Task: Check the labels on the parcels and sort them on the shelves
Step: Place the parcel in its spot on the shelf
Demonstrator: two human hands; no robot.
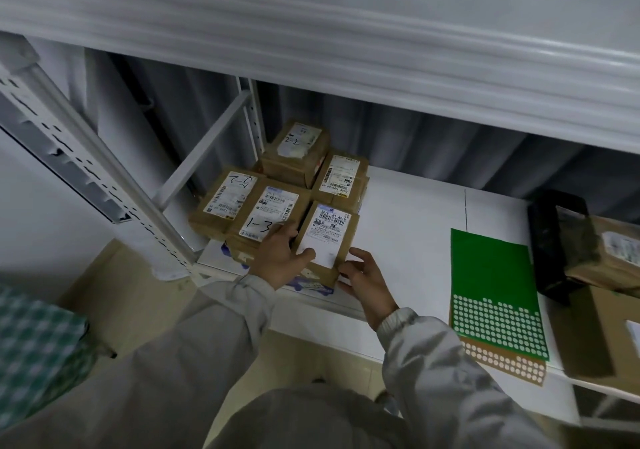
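Several brown cardboard parcels with white labels sit at the left end of a white shelf (408,240). The front parcel (329,237) lies on a stack near the shelf edge. My left hand (280,258) grips its left side, thumb on the label. My right hand (363,278) is at its lower right corner, fingers curled beside it; whether they touch is unclear. Beside it lie a parcel marked 1-3 (270,213), one marked 5-2 (228,195), one marked 2-2 (298,147) and another parcel (341,174) behind.
A green sheet of round stickers (495,289) lies on the shelf to the right, over a brown sheet. Further right are a black box (550,240) and more brown parcels (609,251). A white upright post (90,178) stands left. A checked bag (34,344) is on the floor.
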